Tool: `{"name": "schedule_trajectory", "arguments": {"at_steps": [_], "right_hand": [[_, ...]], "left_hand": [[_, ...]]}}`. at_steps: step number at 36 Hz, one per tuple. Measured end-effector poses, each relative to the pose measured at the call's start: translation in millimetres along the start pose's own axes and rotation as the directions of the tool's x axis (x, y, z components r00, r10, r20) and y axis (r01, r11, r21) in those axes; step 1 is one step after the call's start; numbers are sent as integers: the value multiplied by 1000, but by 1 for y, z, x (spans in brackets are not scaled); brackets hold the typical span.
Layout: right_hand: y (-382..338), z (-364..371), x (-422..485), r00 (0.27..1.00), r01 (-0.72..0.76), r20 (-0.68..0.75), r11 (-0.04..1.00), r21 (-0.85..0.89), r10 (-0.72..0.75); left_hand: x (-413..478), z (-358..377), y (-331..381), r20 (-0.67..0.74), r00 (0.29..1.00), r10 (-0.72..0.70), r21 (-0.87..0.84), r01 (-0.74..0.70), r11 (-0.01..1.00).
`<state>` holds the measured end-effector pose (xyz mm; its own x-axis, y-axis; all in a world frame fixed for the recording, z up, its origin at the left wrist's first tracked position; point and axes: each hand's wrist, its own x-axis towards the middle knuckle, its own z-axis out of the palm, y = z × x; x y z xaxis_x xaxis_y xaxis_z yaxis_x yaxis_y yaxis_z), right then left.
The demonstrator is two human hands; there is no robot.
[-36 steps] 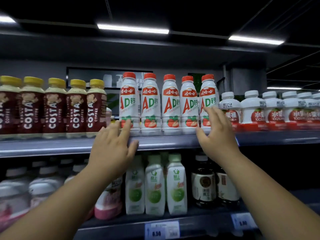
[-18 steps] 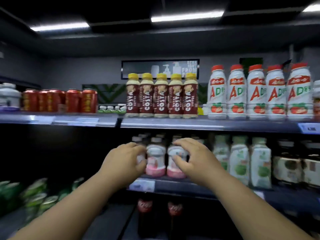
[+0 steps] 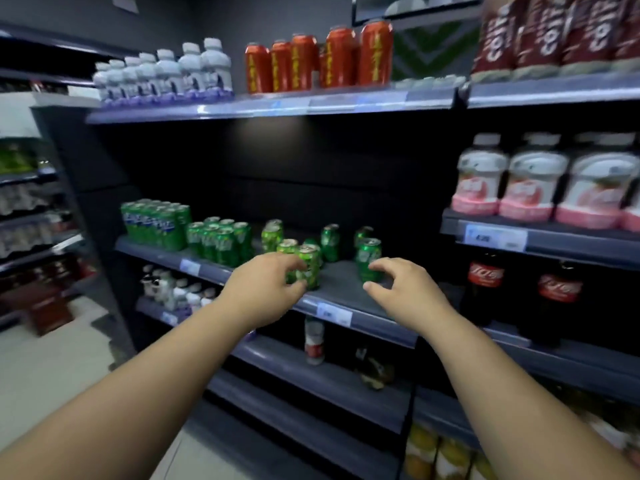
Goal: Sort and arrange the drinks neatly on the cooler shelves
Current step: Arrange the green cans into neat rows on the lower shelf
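green cans [image 3: 309, 263]: rigid, smooth, likely light; grip mid-body
left hand [image 3: 263, 289]: fingers curled round near can
right hand [image 3: 403, 289]: fingers spread, beside right can [image 3: 369, 259]

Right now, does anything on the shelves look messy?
Yes. The loose green cans on the middle shelf stand scattered with gaps, unlike the tight green packs to their left. One shelf down, a lone bottle stands by itself.

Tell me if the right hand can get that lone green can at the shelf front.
Probably yes: the right hand is open just in front of the green can, with nothing between them.
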<state>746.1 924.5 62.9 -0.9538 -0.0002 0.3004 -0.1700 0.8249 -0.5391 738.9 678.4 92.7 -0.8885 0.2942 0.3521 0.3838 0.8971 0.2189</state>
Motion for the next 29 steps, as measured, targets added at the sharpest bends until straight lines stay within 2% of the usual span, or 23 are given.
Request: {"name": "schedule_trajectory", "arguments": {"at_steps": [6, 17, 23, 27, 29], "right_hand": [[-1, 58, 31, 996, -48, 78, 998, 38, 45], [7, 132, 137, 984, -45, 176, 994, 96, 27], [8, 152, 192, 991, -36, 134, 993, 109, 21], [1, 158, 218, 1000, 14, -6, 992, 128, -13], [-4, 159, 228, 999, 28, -28, 993, 112, -25]], "left_hand": [[9, 36, -47, 129, 990, -60, -9, 61, 998], [91, 94, -113, 208, 971, -115, 14, 115, 993], [140, 115, -151, 200, 971, -134, 28, 131, 991], [169, 126, -176, 189, 974, -125, -15, 131, 991], [183, 131, -187, 191, 976, -101, -48, 113, 992]]}}
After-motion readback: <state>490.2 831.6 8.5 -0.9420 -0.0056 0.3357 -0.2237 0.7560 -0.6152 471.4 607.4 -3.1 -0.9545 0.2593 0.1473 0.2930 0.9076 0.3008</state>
